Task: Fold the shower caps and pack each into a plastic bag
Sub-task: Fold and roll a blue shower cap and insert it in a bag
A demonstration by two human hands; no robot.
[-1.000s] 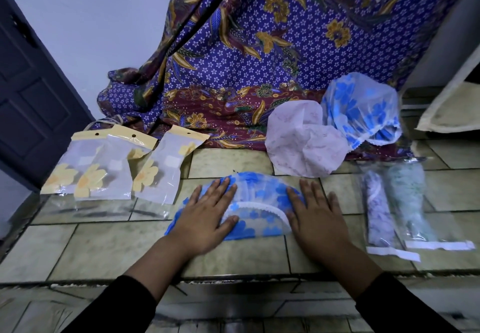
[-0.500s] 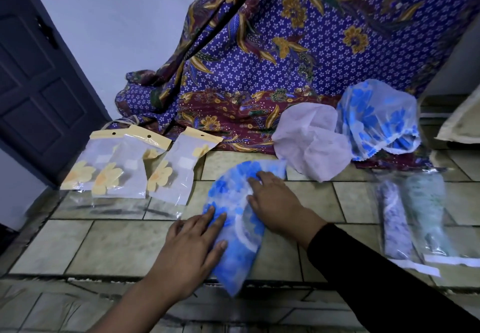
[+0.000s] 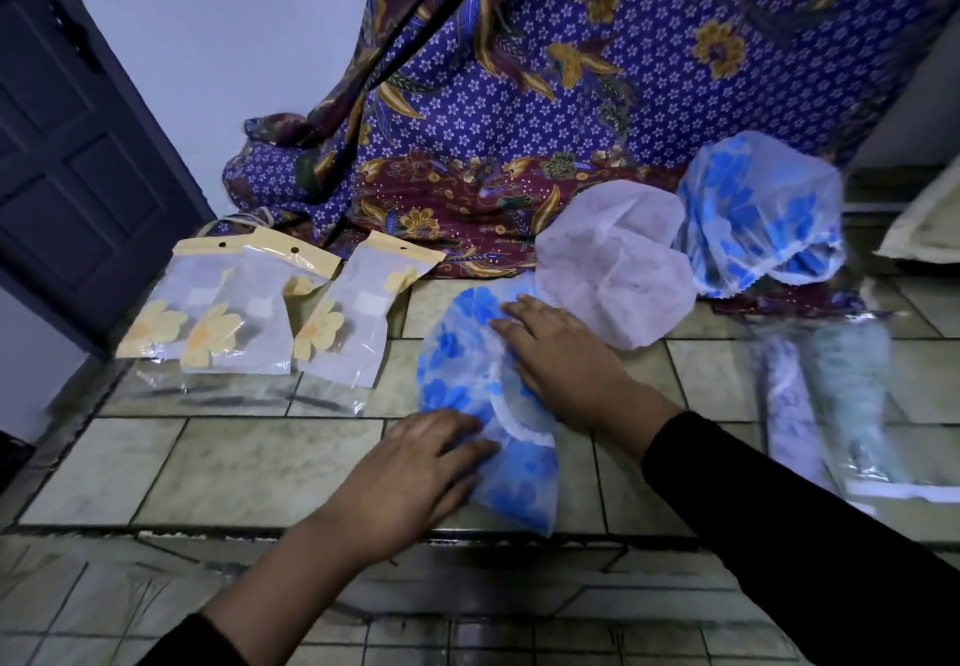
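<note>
Bottom centre, the left hand (image 3: 415, 473) lies flat, fingers together, pinning the near end of the blue-flowered shower cap (image 3: 452, 353) to the tiled ledge (image 3: 234, 468). Just above, the right hand (image 3: 561, 369) presses it with straight fingers. Smooth the air outward and match the elastic edges before creasing. Empty flower-printed plastic bags (image 3: 337, 333) wait mid left

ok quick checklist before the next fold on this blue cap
1. Blue cap folded in half, lying flat: ok
2. Left hand pressing its near end: ok
3. Right hand pressing its far half: ok
4. Empty bags lying beside it on the left: ok
5. Cap narrow enough for a bag: probably not ok, it looks wider than one
6. Bag mouth open: cannot tell
</note>
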